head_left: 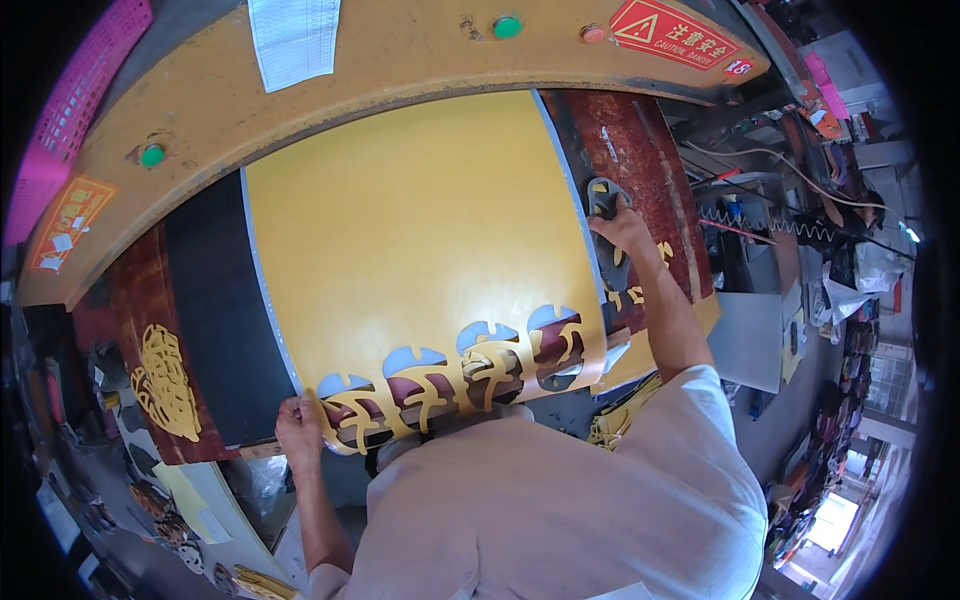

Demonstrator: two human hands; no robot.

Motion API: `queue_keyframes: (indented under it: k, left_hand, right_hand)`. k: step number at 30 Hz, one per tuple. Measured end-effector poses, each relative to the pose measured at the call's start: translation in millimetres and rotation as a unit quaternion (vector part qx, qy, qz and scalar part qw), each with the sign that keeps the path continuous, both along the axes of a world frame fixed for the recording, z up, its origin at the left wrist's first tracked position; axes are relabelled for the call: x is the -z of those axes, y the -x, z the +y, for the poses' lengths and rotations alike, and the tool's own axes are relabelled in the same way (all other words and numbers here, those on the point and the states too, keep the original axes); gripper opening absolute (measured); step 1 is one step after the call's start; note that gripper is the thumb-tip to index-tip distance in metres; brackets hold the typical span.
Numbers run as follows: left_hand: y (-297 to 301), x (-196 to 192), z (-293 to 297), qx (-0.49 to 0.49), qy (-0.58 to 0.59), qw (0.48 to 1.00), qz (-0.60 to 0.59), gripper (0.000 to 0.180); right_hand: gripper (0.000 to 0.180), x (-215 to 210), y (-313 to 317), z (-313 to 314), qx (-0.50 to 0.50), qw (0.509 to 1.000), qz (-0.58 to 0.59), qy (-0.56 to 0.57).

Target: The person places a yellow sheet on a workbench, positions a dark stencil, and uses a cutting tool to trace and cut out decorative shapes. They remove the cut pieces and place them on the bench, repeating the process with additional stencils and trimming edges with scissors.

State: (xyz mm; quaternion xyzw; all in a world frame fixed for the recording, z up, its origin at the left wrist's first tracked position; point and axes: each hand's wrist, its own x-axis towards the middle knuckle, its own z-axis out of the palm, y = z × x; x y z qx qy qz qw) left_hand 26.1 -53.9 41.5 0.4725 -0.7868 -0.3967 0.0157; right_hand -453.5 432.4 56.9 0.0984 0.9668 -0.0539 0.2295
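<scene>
A large yellow sheet lies over the bed of a press. A row of strappy, shoe-upper-like shapes is cut out along its near edge, which hangs toward my body. My left hand is closed on the sheet's near left corner. My right hand grips a dark grey cutting die with openings in it. The die rests beside the sheet's right edge, partly hidden under my fingers. Small yellow cut pieces lie just below the die.
Yellow cut pieces are piled on the left of the reddish-brown board. A yellow machine beam with green buttons and a red warning sign spans the far side. A pink basket stands far left.
</scene>
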Motion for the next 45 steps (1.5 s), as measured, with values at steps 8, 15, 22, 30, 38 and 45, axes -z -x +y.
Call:
queue_keyframes:
  k: [8,15,22,30,38,45]
  left_hand:
    - [-49,9,4,-0.059,-0.066,0.995,0.036,0.029]
    - [-77,15,37,-0.103,-0.113,0.988,0.019,0.031]
    - [-69,-5,46,-0.146,-0.163,0.976,0.009,0.031]
    - [-61,-9,43,-0.146,-0.180,0.972,0.032,0.027]
    - [-50,-11,32,-0.087,-0.115,0.989,0.016,0.022]
    - [-9,-15,0,-0.006,0.096,0.990,0.099,0.035]
  right_hand:
    - [0.099,-10,-4,-11,-0.050,0.997,0.044,-0.026]
    - [0.102,-20,3,-2,-0.061,0.998,0.001,-0.025]
    - [0.108,-1,-26,5,-0.051,0.994,0.062,-0.074]
    - [0.070,-51,-16,85,0.244,0.768,0.018,0.592]
    - [0.088,28,-67,96,0.387,0.147,0.017,0.910]
    - [0.072,-45,-120,41,0.320,0.438,0.100,0.834]
